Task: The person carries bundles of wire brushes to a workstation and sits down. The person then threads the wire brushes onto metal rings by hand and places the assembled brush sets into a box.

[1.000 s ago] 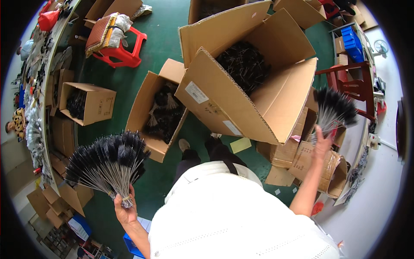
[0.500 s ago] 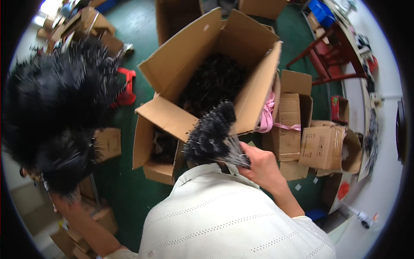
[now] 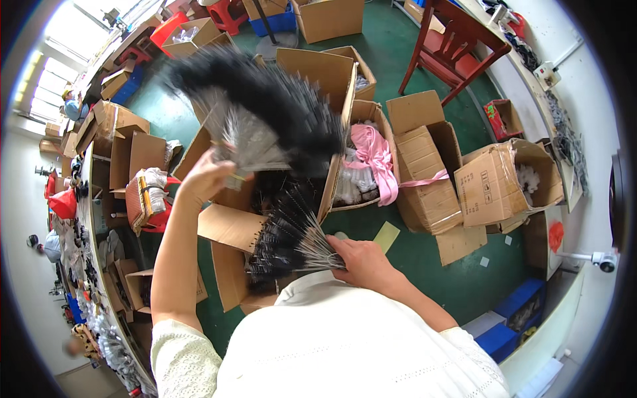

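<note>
My left hand is closed round the wire stems of a large bundle of black-bristled wire brushes, blurred by motion and held over the open cardboard box. More dark brushes lie inside that box, partly hidden by the bundle. Close to my chest, my right hand grips the pale stems of a smaller fan of black wire brushes. Its bristle ends point left, over the near side of the box.
Right of the box stands a carton with pink cloth and clear bags. Further right are more cartons and a red wooden chair. A cluttered workbench runs along the left, with people beyond it. Blue bins sit at lower right.
My left hand has swung the large brush bundle from the far left up and right, over the box. The right hand keeps its fan, now tilted lower. The view has shifted.
</note>
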A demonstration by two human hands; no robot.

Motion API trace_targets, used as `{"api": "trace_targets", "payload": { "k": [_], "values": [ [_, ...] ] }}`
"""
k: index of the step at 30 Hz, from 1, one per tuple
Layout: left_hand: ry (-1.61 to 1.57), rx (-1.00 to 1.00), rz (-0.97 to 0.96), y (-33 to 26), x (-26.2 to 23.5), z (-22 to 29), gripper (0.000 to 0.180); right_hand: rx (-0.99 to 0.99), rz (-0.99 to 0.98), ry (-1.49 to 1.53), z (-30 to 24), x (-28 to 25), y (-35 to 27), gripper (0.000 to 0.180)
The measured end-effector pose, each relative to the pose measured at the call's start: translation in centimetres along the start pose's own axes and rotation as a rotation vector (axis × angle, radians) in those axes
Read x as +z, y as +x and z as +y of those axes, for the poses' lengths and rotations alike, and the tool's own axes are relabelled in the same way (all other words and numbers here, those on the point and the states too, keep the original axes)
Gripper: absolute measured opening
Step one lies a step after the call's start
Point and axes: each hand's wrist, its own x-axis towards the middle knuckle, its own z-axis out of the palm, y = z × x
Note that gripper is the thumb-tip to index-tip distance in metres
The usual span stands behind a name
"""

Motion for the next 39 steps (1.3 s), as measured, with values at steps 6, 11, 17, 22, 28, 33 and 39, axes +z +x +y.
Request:
{"api": "trace_targets", "payload": {
  "k": [6,11,17,22,28,33,39],
  "values": [
    [1.375,-0.175,0.234,-5.4,-1.1,-5.1,0.064,0.09,-0.157,0.45,1.8,-6.0,0.6,0.041],
    [0.809,-0.04,0.442,-9.4,2.5,-3.7,0.042,0.081,-0.198,0.994,3.3,-7.1,2.6,0.037],
    [-0.169,0.158,0.175,-10.0,9.6,-1.0,0.048,0.301,-0.22,1.454,-1.9,-4.4,10.0,0.029],
    [-0.708,0.256,0.203,-10.1,11.6,-2.0,0.043,0.344,-0.442,1.471,-5.8,-1.6,11.5,0.035],
    [-0.659,0.41,0.509,-12.5,10.3,-1.6,0.037,0.199,-0.266,1.488,-6.8,0.4,12.1,0.053],
    [-0.524,0.486,0.55,-13.8,9.8,-1.5,0.029,-0.036,-0.181,1.063,-10.3,0.7,12.0,0.058],
    [-0.381,0.508,0.733,-14.6,10.2,-1.4,0.024,0.044,-0.095,1.362,-11.8,2.7,13.3,0.042]
  ]
}}
